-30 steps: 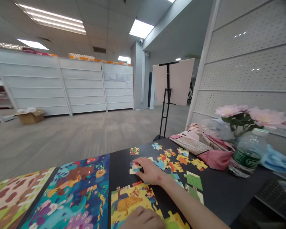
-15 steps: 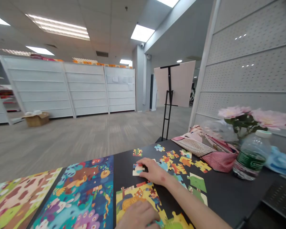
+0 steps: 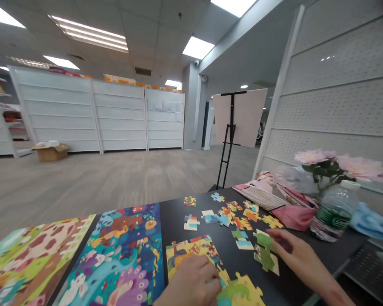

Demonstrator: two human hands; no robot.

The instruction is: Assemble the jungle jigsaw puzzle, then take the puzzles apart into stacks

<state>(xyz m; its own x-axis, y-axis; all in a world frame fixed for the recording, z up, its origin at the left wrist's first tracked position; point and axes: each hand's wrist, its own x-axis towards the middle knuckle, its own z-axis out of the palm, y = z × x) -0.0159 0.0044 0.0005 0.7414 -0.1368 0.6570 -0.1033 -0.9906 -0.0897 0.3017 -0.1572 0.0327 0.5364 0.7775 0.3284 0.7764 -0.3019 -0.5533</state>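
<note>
From the head view, a green puzzle piece (image 3: 264,240) lies flat on the black surface (image 3: 174,229), its long axis running roughly crosswise, just left of the right grip (image 3: 293,250), which is partly open and touches it. The left grip (image 3: 191,281) rests curled on the assembled yellow puzzle section (image 3: 191,250); whether it clasps a piece cannot be told.

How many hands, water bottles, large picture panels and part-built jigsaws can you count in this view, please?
Hands: 2 (left hand, right hand)
Plastic water bottle: 1
Picture panels: 2 (spotted panel, blue jungle panel)
Part-built jigsaw: 1
Total: 6
</note>
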